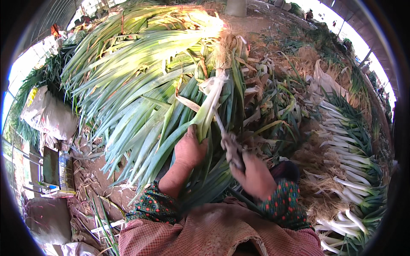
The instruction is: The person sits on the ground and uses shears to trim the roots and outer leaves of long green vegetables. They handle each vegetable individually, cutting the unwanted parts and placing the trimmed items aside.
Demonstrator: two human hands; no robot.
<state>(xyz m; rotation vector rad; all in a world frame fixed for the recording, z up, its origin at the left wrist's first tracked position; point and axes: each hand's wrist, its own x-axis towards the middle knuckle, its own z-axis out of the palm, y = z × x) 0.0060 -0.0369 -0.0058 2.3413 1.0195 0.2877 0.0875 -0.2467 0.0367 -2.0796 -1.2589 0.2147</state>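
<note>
My left hand (pixel 191 149) grips a large leek-like green onion (pixel 212 94) where its pale stalk splits into green leaves. The root end, with long tan rootlets (pixel 221 54), points away from me. Blurred, my right hand (pixel 256 179) holds a knife by its cloth-wrapped-looking handle (pixel 233 148). The narrow blade (pixel 219 121) lies close against the right side of the stalk; whether it touches is hard to tell. Under and beyond my left hand spreads a big heap of untrimmed onions (pixel 134 83), leaves fanned to the left.
At the right runs a row of white-stalked onions (pixel 352 160), roots towards me. Peeled leaf scraps (pixel 278 99) litter the ground beyond my right hand. To the left are a stuffed white sack (pixel 54 112), a plastic crate (pixel 66 172) and a grey-brown cushion-like bundle (pixel 48 220).
</note>
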